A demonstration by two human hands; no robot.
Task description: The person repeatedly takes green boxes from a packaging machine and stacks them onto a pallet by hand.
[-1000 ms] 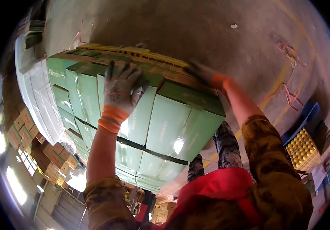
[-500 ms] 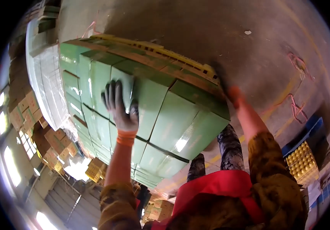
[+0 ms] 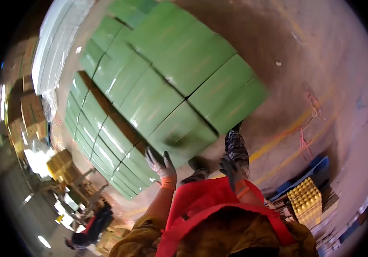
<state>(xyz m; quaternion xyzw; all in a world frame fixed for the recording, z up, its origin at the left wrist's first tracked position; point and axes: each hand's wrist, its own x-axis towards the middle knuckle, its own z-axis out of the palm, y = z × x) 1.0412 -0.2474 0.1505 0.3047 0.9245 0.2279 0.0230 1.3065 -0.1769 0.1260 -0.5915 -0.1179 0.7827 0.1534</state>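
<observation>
A large stack of green boxes (image 3: 167,73) fills the middle of the view, with a dark gap running between two parts of it. My left hand (image 3: 162,165), in a grey glove with an orange cuff, is at the near corner of the stack, fingers spread and holding nothing; whether it touches the boxes is unclear. Close to the red apron (image 3: 205,192), my right hand (image 3: 231,169) hangs in front of my body, away from the boxes. Its dark-gloved fingers are apart, with nothing visible in them.
Yellow trays (image 3: 304,199) stand at the lower right beside a blue object (image 3: 299,177). Pink straps (image 3: 306,143) lie on the floor. White wrapped material (image 3: 60,43) and cardboard boxes (image 3: 32,111) are at the left. Another person (image 3: 92,227) is at the lower left.
The view has shifted, showing broad green box faces instead of the yellow edge. My left hand has moved down to the near corner. My right hand has come away from the stack towards my body.
</observation>
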